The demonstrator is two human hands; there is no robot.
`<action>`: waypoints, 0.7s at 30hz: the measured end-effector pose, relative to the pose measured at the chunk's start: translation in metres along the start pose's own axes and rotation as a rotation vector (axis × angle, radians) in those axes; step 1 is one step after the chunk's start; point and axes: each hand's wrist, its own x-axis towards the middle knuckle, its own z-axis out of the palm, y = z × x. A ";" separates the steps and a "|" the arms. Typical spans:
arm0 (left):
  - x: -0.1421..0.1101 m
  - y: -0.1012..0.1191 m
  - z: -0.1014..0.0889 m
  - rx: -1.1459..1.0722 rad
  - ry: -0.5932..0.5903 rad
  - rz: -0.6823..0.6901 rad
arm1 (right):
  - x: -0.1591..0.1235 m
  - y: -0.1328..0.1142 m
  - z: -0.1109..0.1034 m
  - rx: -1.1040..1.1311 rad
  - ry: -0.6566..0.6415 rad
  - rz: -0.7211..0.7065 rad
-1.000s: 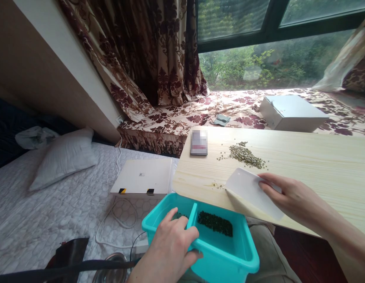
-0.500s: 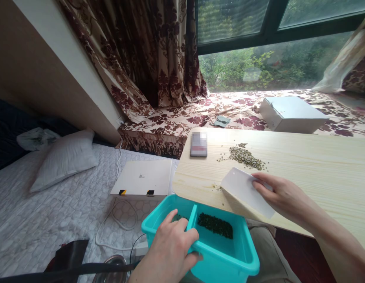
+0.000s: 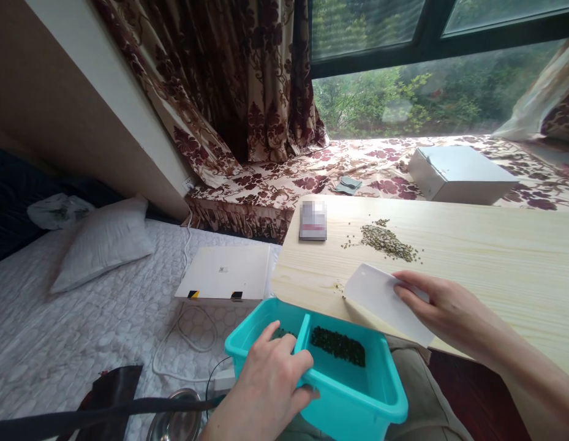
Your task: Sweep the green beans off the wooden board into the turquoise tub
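Observation:
My right hand grips a flat white plastic scraper, its edge resting on the pale wooden tabletop near the front edge. A pile of small green beans lies farther back on the table, and a few loose beans sit by the scraper's left corner. My left hand grasps the near rim of a teal two-compartment bin held just under the table edge. The bin's right compartment holds dark green beans; a few show in the left one.
A small blurred card lies at the table's back left. A white box sits on the patterned window seat. To the left are a bed with a pillow, a white flat box, a cable and a metal bowl.
The scraper has slid a little left toward the table's front edge, tilting slightly. My left hand and the bin have barely moved.

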 end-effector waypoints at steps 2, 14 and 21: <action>0.001 0.000 0.000 0.000 -0.004 -0.002 | 0.000 0.000 0.000 -0.005 -0.001 0.003; 0.001 -0.003 0.005 0.007 -0.016 -0.016 | 0.003 -0.001 0.005 -0.023 0.026 -0.008; 0.001 -0.004 0.004 0.020 -0.023 -0.023 | 0.006 -0.002 0.005 -0.034 0.029 -0.005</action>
